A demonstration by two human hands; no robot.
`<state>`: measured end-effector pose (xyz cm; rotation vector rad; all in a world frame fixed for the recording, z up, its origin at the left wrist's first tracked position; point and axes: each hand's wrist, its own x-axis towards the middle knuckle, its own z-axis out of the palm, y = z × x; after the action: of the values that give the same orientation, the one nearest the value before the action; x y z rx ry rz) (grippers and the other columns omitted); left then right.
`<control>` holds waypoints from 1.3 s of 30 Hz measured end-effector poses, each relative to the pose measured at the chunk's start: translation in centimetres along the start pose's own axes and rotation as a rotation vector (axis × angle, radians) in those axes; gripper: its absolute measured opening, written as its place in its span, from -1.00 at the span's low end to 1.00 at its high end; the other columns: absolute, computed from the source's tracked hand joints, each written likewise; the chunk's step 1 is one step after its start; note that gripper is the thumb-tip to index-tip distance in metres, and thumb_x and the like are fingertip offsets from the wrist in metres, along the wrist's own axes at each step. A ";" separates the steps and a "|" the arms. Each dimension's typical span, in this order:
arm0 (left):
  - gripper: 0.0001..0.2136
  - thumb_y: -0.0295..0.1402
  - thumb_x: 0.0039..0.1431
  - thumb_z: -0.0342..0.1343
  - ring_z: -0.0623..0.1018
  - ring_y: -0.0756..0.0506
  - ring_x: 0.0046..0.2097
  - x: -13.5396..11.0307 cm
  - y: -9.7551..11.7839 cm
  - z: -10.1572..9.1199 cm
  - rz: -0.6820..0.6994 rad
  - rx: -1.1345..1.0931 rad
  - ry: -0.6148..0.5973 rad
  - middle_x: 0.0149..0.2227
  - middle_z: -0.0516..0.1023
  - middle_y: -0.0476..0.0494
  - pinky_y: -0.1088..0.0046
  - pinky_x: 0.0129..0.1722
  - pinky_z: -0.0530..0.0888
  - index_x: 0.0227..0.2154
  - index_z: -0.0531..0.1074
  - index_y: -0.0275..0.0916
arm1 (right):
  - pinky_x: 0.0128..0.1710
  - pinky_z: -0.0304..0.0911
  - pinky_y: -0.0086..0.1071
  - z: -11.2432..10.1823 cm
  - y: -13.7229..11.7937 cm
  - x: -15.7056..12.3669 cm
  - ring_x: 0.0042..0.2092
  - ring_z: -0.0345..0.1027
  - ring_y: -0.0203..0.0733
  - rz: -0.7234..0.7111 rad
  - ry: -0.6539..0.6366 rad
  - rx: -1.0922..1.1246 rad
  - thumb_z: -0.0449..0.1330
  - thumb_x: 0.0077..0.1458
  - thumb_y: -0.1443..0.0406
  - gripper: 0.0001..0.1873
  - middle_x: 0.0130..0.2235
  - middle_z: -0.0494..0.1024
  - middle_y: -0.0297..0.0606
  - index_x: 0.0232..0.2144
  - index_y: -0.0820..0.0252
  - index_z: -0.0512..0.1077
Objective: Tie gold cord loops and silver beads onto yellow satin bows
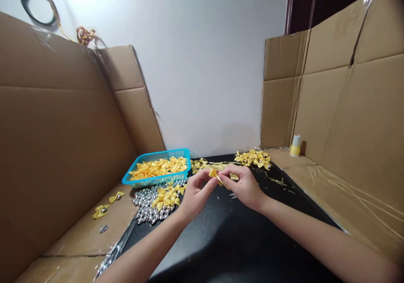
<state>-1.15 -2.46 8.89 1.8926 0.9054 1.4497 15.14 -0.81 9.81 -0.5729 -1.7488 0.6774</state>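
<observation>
Bow in hand: a small yellow bow sits between both hands, above the middle of the black table; it looks part-worked, though the fingers hide its centre.
Left hand: the left hand pinches the bow, its fingers narrow around one side.
Right hand: the right hand grips the other side, fingertips close together; whether they hold thread too, I cannot tell.
Basket: plenty remains here, by the look of it; the blue basket, far left, holds a thick layer of basket bows, with no beads visible among them.
Beads: many silver beads lie loose just nearer than the basket, with a small cluster of bows on top.
Left cardboard: two bows, a nearer bow and a farther bow, each show a silver bead at the middle.
Far right heap: a heap of bows with silver glints and loose strands; probably the finished share, clearly a fair number.
Spool: a spool stands upright on the right cardboard.
</observation>
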 end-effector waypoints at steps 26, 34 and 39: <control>-0.91 -0.52 0.05 0.19 0.48 -0.03 -0.38 4.5 8.4 -3.2 0.658 0.190 0.059 -0.45 0.55 -0.03 0.38 -0.34 0.41 -0.45 0.47 -0.18 | -0.29 0.22 -0.31 -4.2 -7.9 4.5 -0.36 0.28 -0.25 -0.149 0.002 0.128 0.20 0.08 0.07 -0.78 -0.44 0.43 -0.35 -0.46 0.04 0.47; -0.90 -0.53 0.06 0.15 0.52 -0.04 -0.36 4.6 8.7 -2.5 0.605 0.311 -0.075 -0.42 0.58 -0.06 0.37 -0.28 0.42 -0.47 0.45 -0.20 | -0.31 0.22 -0.34 -4.4 -7.9 4.4 -0.34 0.28 -0.26 -0.111 -0.067 0.098 0.17 0.10 0.13 -0.80 -0.44 0.42 -0.35 -0.46 0.09 0.43; -0.80 -0.28 0.14 0.08 0.48 -0.12 -0.18 4.0 8.7 -2.8 0.339 0.122 -0.263 -0.22 0.54 -0.16 0.31 -0.13 0.39 -0.20 0.45 -0.20 | -0.28 0.21 -0.34 -4.2 -7.8 4.2 -0.35 0.27 -0.29 -0.108 -0.100 0.148 0.15 0.13 0.13 -0.79 -0.43 0.43 -0.35 -0.42 0.11 0.42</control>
<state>-1.72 -4.34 18.65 2.3496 0.5801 1.3076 17.78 -2.91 19.05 -0.3457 -1.7909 0.7630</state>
